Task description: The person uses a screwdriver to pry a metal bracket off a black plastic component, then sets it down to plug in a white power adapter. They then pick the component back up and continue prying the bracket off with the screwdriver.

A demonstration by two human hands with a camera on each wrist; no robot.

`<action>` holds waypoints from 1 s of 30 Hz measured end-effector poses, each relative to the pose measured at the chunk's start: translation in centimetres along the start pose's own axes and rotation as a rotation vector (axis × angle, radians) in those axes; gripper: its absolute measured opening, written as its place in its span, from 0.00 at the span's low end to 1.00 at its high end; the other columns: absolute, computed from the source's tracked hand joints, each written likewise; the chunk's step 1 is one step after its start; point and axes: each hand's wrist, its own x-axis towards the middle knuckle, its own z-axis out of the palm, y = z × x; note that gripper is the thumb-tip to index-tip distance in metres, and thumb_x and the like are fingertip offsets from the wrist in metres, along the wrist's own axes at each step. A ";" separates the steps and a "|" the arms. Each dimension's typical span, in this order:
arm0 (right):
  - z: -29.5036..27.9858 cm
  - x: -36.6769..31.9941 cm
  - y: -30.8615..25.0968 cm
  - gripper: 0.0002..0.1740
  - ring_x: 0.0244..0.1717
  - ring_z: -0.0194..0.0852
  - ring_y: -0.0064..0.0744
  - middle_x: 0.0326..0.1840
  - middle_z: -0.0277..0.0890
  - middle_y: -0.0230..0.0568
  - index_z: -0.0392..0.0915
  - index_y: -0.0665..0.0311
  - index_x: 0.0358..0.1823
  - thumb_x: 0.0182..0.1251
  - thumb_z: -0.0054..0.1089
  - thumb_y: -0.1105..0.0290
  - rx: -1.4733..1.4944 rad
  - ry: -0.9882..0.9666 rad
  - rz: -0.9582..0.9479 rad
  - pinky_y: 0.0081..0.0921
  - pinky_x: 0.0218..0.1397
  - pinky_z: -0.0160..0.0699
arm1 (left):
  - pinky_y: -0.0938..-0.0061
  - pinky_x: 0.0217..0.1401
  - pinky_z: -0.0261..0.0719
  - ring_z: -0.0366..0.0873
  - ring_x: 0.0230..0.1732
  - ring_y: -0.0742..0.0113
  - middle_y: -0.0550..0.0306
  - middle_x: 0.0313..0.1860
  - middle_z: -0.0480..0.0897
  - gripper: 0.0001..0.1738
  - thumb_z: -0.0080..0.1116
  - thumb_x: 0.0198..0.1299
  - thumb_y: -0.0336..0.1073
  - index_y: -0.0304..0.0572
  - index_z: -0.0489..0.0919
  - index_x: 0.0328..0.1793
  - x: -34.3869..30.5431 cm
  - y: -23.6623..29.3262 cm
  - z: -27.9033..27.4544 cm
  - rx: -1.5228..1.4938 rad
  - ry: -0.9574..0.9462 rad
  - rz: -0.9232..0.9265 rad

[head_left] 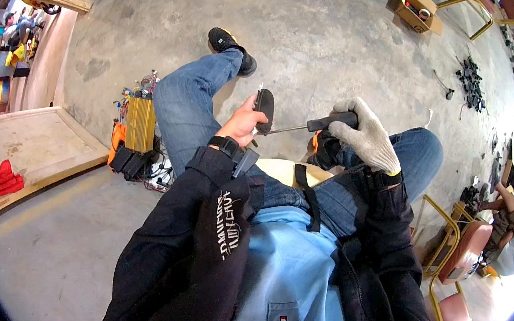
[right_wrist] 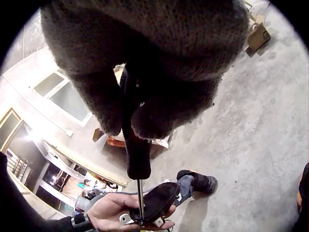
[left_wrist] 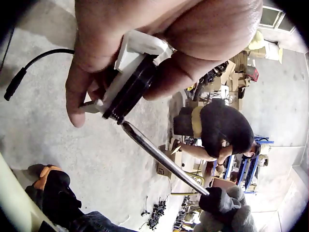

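My bare left hand (head_left: 241,123) holds a small device (head_left: 265,110) with an oval black face and a white back, gripped between thumb and fingers. A short black cable (left_wrist: 42,54) with a plug hangs out beside that hand in the left wrist view. In a grey knit glove, my right hand (head_left: 366,136) grips the black handle of a screwdriver (head_left: 332,121). The metal shaft (left_wrist: 164,158) points at the device, its tip right at a small screw spot on the black edge. The right wrist view shows the shaft end overlapping the device (right_wrist: 155,202).
Left of my legs stand a gold metal box (head_left: 140,124) and wires. A wooden panel (head_left: 48,135) bears a red cloth (head_left: 0,185). Small black parts (head_left: 470,84) and a cardboard box (head_left: 416,13) lie on the concrete. Chairs (head_left: 465,250) and another person (left_wrist: 224,130) are farther off.
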 end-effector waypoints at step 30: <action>0.3 0.1 0.0 0.26 0.31 0.77 0.22 0.35 0.76 0.39 0.70 0.68 0.60 0.64 0.64 0.64 0.002 -0.062 0.225 0.22 0.35 0.77 | 0.66 0.44 0.84 0.78 0.42 0.65 0.54 0.46 0.76 0.41 0.50 0.56 0.14 0.42 0.60 0.78 0.0 -0.2 0.0 0.068 -0.017 0.061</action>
